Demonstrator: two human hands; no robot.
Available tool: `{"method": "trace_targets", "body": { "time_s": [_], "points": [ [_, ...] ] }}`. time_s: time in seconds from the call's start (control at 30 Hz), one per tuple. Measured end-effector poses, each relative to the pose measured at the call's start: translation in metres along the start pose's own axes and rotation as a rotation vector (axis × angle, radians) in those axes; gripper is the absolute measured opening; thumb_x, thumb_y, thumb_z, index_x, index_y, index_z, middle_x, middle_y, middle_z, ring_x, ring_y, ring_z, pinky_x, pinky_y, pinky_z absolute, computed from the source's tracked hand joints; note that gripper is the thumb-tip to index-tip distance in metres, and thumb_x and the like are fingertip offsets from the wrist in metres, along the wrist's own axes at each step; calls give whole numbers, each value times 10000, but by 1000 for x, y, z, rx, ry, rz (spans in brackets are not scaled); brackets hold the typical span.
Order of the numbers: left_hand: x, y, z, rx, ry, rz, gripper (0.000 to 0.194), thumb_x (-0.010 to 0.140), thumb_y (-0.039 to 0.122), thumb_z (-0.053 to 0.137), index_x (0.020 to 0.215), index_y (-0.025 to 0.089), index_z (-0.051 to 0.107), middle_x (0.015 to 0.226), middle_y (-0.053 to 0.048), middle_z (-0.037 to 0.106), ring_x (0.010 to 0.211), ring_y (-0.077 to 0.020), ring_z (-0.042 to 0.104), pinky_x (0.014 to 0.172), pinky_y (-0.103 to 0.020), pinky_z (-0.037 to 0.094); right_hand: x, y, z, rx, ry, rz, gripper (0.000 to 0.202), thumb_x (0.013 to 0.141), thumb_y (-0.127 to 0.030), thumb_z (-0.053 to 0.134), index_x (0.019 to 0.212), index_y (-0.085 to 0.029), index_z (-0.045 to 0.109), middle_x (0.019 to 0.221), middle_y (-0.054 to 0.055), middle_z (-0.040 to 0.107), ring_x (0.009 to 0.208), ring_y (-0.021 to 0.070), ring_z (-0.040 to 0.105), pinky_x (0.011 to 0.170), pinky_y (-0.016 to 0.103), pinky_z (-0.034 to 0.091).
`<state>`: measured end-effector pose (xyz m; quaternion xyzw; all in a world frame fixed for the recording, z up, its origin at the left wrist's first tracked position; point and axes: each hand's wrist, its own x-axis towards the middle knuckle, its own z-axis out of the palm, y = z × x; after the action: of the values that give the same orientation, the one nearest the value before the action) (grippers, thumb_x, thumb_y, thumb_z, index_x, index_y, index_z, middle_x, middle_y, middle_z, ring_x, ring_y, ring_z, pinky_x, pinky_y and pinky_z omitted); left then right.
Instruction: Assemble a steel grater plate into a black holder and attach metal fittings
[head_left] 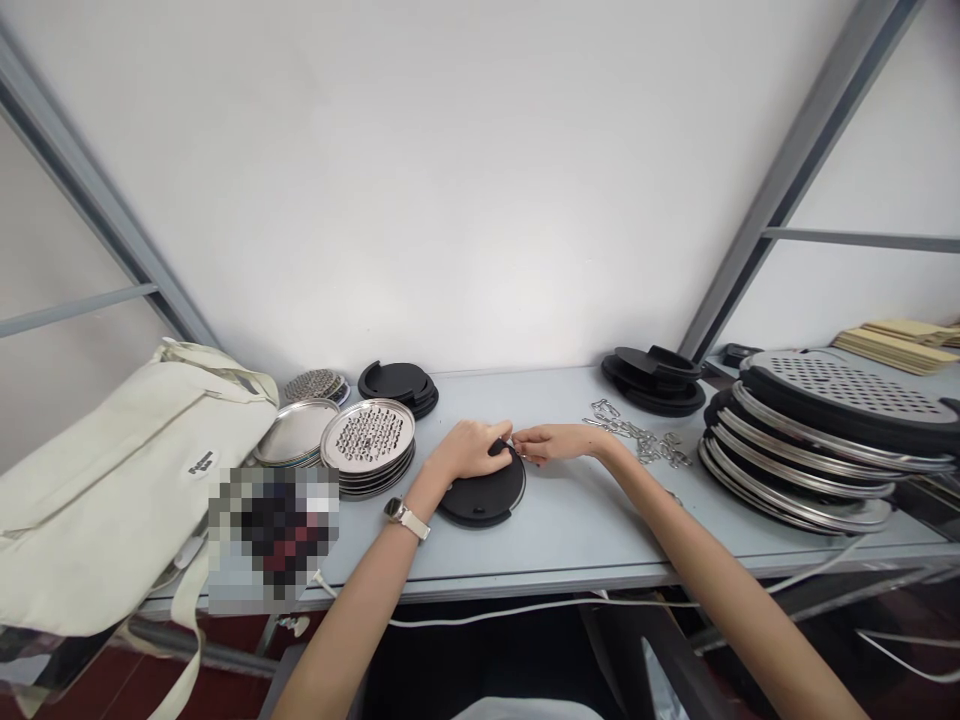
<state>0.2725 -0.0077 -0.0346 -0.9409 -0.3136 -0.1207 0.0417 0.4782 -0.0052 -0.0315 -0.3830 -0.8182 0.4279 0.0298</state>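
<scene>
A round black disc (480, 500) with a thin rim lies on the table near its front edge. My left hand (474, 450) rests over the disc's upper part, its fingers curled round the far edge. At the disc's upper right edge, my right hand (551, 443) pinches a small metal piece, mostly hidden by the fingertips. The two hands' fingertips are close together. To the right of my right hand, small metal clips (645, 440) lie scattered. Left of the disc stands a stack of round metal graters (367, 440).
Black discs (397, 385) are piled at the back left, more black parts (652, 380) at the back right. A tall stack of grater plates (810, 450) stands right. A cream bag (127, 480) fills the left end. A white cable (525, 605) runs below the table edge.
</scene>
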Motion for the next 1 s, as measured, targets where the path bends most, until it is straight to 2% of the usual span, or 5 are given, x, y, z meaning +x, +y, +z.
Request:
{"method": "trace_targets", "body": {
  "time_s": [1.0],
  "points": [
    [1,0,0,-11,-14,-1,147,805,305,460,913,228,523,737,-2,637,655,-176,585,587,-250,352,-1,-3,-1,-10,-13,0,221,838,-332,383,680,-185,429,654,-21,481,625,113,461,676,262,389]
  ]
}}
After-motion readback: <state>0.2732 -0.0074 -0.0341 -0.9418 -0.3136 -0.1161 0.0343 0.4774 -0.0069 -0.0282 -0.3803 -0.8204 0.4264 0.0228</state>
